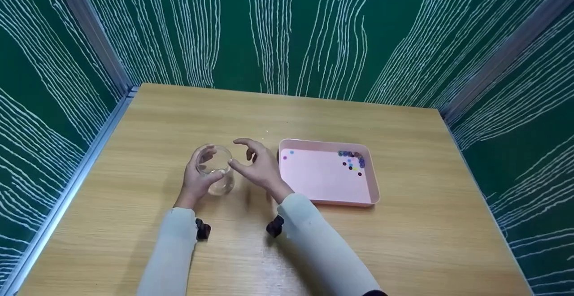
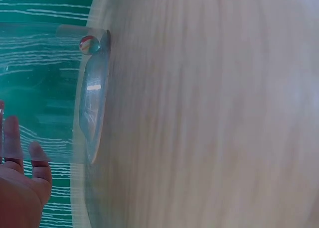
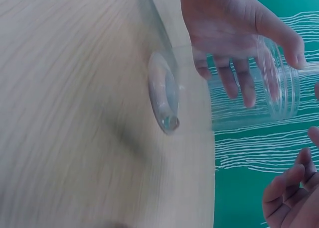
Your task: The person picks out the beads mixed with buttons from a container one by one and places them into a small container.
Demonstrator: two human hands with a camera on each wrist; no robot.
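My left hand [image 1: 199,181] grips a clear jar [image 1: 221,184] around its upper part, the thumb along the near side. The jar stands upright on the table with its mouth uncovered. A single glass marble [image 2: 89,45] with a red and white streak lies at the jar's bottom, against the wall. Just right of the jar's rim is my right hand [image 1: 262,166], thumb and index finger spread apart and nothing between them. In the right wrist view the loosely bent fingers [image 3: 284,193] of that hand show beside the jar.
A pink tray [image 1: 323,193] sits right of my right hand. Several dark glass marbles [image 1: 352,154] gather in its far right corner, among small coloured dots. The wooden table [image 1: 426,224] is bounded by green walls with white lines [image 1: 314,31].
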